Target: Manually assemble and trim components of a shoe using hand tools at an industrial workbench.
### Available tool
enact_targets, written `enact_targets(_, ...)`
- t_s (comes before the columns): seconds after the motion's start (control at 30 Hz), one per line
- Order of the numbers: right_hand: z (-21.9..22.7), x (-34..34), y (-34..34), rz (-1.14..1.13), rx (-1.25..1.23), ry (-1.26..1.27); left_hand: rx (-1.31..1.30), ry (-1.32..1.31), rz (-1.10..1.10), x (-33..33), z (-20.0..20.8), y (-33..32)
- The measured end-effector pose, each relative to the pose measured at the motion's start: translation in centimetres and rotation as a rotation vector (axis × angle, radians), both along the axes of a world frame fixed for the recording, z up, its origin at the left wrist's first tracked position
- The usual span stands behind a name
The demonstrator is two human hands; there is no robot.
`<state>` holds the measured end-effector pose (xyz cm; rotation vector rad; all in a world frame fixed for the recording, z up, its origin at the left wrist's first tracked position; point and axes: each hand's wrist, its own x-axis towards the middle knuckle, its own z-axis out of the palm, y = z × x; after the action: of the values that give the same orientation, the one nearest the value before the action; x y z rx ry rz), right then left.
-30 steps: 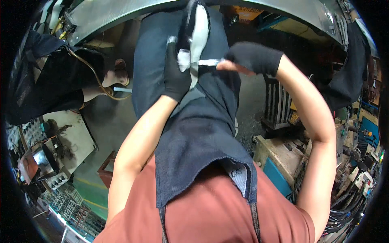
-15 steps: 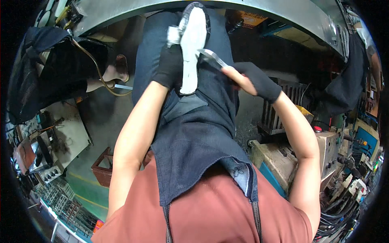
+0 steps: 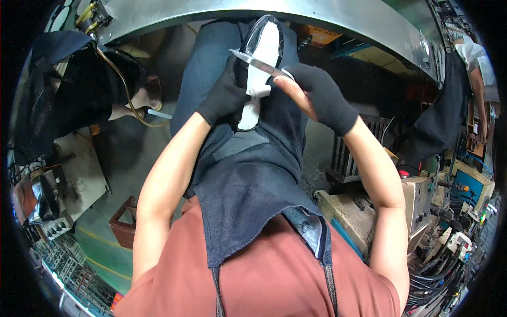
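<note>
A black shoe [image 3: 257, 39] with a white underside [image 3: 268, 45] rests sole-up along my lap, its toe pointing away from me. My left hand [image 3: 226, 94], in a black fingerless glove, is closed around the shoe's left side. By its fingers a small white piece [image 3: 259, 91] lies across the narrow middle of the sole; whether it is a scrap or a wrap on a finger I cannot tell. My right hand [image 3: 317, 98], also gloved, grips a flat metal-bladed knife [image 3: 259, 64]. The blade lies over the sole, its tip reaching past the shoe's left edge; contact is unclear.
A curved metal bench edge [image 3: 253, 10] runs across the front. Someone's leg and foot [image 3: 150, 98] show at left, near a hose [image 3: 121, 76]. Another person's arm [image 3: 478, 90] is at far right. Machinery [image 3: 417, 203] and a slatted rack [image 3: 351, 150] stand at my right.
The knife has moved left and away from me, from beside the sole to across it. My left hand has shifted, and the white piece has gone from the shoe's left edge to mid-sole.
</note>
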<state>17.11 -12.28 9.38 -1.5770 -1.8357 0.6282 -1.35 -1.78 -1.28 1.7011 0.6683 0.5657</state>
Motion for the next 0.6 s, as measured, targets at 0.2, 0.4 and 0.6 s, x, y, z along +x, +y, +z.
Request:
enact_targets(0.2,0.3,-1.7,0.6,-0.238,-0.249,0.067,-0.021,-0.021,-0.03,-0.5,0.2,0.4)
enact_targets(0.4,-1.9,1.6,2.5,-0.379,-0.757,0.61,-0.125,-0.062,0.014,0.0,0.4,1.0)
enact_targets(0.6,-4.7,-1.7,-3.7,-0.651,-0.673,0.829,-0.311,0.033,0.132,-1.8,2.6,-0.2)
